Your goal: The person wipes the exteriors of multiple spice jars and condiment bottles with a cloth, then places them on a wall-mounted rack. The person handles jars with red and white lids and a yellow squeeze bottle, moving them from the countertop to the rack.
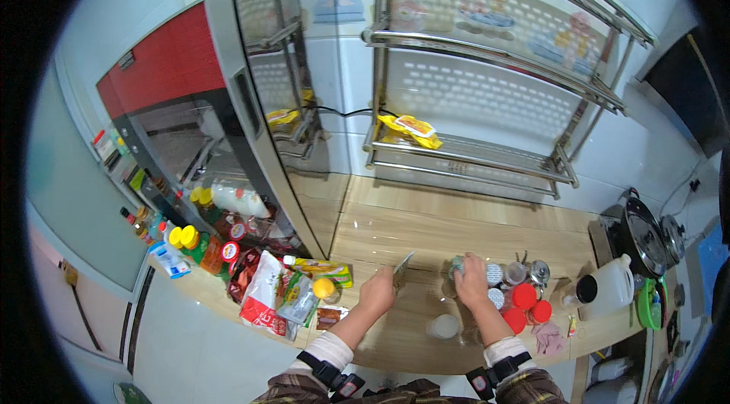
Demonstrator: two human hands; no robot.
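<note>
My left hand (376,293) is closed around a thin, flat packet (404,268) that sticks up past its fingers. Over the counter to the right, my right hand (472,283) grips a small jar (449,286); a greenish thing (457,266) shows at its top, too blurred to name. Between my forearms, a pale round container (443,326) rests on the wood-look counter (412,347). Close beside my right hand stand jars with perforated metal lids (494,274) and several red-lidded jars (523,295).
Food packets (263,295) and yellow-capped bottles (190,237) crowd the left, before a red-and-glass cabinet (194,118). A steel rack (473,156) hangs on the wall. Rightward are a pink cloth (548,339), a white plastic jug (607,290), a black pan (647,235) and a green basket (647,304).
</note>
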